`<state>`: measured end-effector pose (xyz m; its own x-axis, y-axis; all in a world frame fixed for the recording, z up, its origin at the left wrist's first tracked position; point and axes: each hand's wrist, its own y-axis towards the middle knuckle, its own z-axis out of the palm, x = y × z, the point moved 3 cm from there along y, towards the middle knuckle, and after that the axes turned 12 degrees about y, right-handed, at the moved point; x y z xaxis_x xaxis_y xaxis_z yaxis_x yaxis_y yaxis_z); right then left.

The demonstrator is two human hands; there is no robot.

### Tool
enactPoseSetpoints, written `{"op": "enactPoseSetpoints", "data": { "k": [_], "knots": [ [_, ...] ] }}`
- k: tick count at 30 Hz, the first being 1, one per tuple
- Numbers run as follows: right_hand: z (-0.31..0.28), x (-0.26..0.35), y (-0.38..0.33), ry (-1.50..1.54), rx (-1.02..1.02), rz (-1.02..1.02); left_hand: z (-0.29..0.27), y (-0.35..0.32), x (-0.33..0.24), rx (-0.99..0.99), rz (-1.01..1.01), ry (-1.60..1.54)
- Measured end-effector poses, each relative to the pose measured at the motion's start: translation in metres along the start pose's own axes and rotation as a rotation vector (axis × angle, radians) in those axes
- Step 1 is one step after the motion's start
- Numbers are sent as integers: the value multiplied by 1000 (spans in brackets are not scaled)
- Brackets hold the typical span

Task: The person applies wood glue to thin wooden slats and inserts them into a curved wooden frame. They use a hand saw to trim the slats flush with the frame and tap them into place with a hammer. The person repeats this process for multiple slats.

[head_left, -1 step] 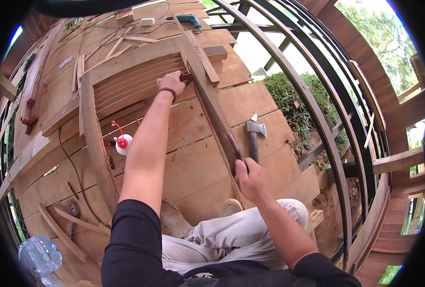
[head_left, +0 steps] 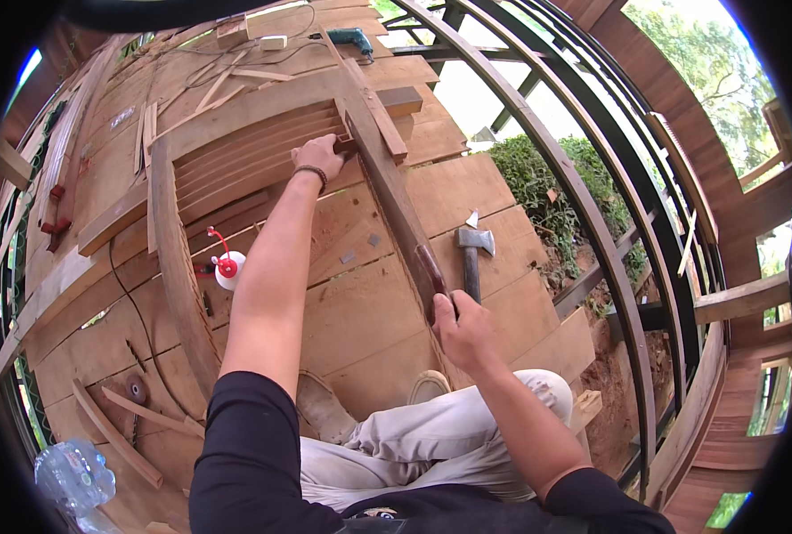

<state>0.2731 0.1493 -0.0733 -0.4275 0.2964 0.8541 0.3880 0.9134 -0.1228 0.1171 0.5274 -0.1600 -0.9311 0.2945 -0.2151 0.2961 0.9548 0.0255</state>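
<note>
**Both hands on a long wooden rail at a slatted frame**

The right hand (head_left: pixel 461 327) is wrapped around the near end of a long wooden rail (head_left: pixel 394 191), fingers curled over its darker, rounded tip. The left hand (head_left: pixel 322 157), arm stretched out, is closed over the spot where the rail meets the slatted wooden frame (head_left: pixel 235 160), knuckles up, a dark band at the wrist. The rail runs at a slant from the right hand up across the plank floor (head_left: pixel 360 303) to the frame's right end.

Just right of the rail, near the right hand, a hatchet (head_left: pixel 472 249) lies flat on the planks. Left of the outstretched forearm stands a small white bottle with a red nozzle (head_left: pixel 227 267). A clear plastic water bottle (head_left: pixel 75 476) lies at the lower left edge. A green power drill (head_left: pixel 353 37) sits far off at the top.
</note>
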Motion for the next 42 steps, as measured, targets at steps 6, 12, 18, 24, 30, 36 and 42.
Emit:
{"op": "enactPoseSetpoints", "data": {
  "k": [6, 12, 18, 24, 30, 36, 42],
  "knots": [
    [-19, -19, -30, 0, 10, 23, 1, 0, -4, 0, -43, 41],
    [0, -8, -9, 11, -23, -63, 1, 0, 1, 11, -14, 33],
    [-7, -10, -19, -18, -25, -61, -13, -7, -5, -6, -31, -6],
    [-16, -5, -18, 132, -80, 5, -16, -12, -12, -60, -15, -43],
    [-86, 6, -40, 577, -236, -83, -26, -20, -11, -25, -14, -64],
    [-148, -22, -51, 396, -323, -167, -13, -14, -6, -6, -17, -23],
    [-156, -43, -40, 586, -379, -84, -15, -13, -5, 37, -16, 21]
  ]
}}
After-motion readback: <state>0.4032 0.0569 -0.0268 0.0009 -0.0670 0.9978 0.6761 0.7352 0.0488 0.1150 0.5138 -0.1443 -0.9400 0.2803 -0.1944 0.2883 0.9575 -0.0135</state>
